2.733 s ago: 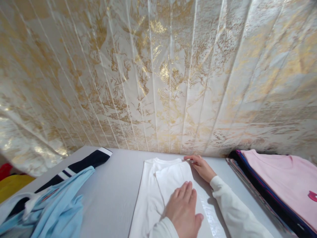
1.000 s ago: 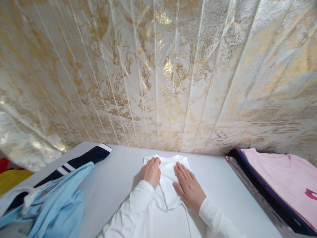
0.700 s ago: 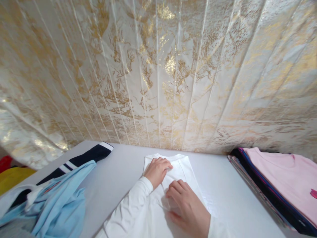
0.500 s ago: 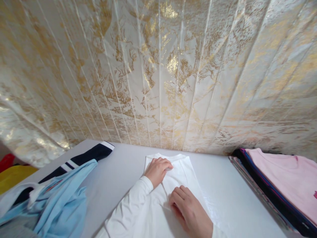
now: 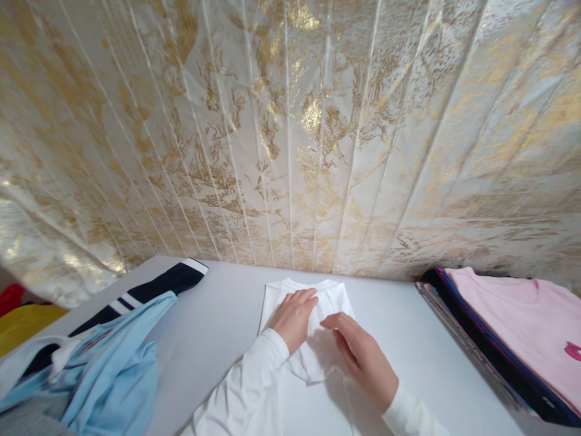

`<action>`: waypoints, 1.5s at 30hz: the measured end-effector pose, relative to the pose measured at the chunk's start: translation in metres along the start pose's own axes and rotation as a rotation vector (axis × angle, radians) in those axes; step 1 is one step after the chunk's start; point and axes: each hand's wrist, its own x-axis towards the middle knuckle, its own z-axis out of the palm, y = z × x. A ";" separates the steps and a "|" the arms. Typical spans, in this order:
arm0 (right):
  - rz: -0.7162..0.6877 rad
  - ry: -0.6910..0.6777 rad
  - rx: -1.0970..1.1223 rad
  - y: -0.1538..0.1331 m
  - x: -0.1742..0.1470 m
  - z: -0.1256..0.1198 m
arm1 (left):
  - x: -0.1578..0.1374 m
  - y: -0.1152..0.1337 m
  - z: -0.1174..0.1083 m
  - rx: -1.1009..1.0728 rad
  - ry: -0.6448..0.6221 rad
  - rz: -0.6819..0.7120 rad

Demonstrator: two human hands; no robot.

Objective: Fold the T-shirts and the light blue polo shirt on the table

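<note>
A white garment [image 5: 313, 399] lies on the table with a folded layer over it, whose loose lower edge shows near the middle. My left hand [image 5: 294, 318] rests flat on its upper left part, fingers outstretched and close together. Just to the right, my right hand [image 5: 365, 357] is over the garment with bent fingers and the thumb somewhat apart from them. No cloth can be made out between those fingers, and their far side is hidden. The narrow upper edge of the garment points away from me.
To the left lie a crumpled light blue garment [image 5: 122, 375] and a dark sleeve with white stripes [image 5: 149, 290]. Yellow cloth [image 5: 29, 324] is beyond them. A folded stack topped by a pink shirt [image 5: 521, 327] stands at right. A gold-patterned curtain [image 5: 290, 151] hangs behind the table [image 5: 218, 309].
My right hand has moved forward over the garment, and a loose folded edge now shows below my hands. My left hand has shifted slightly and stays on the cloth.
</note>
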 end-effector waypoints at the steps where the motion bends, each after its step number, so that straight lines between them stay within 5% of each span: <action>1: 0.032 0.039 -0.026 0.011 0.002 -0.001 | -0.003 0.007 0.003 0.003 -0.003 -0.019; 6: 0.025 -0.097 -0.323 0.049 0.001 0.008 | -0.025 0.031 0.018 0.035 -0.092 -0.076; 14: 0.132 -0.321 -0.546 0.040 0.002 0.007 | -0.030 0.027 0.012 0.090 -0.204 -0.068; 22: 0.116 -0.293 -0.567 0.044 0.000 0.010 | -0.049 0.053 -0.001 -0.180 0.060 -0.047; 36: 0.109 -0.251 -0.566 0.044 0.000 0.011 | -0.057 0.072 0.019 0.210 -0.011 -0.008; 45: 0.111 -0.260 -0.481 0.043 0.001 0.007 | -0.066 0.080 0.009 0.150 -0.090 -0.074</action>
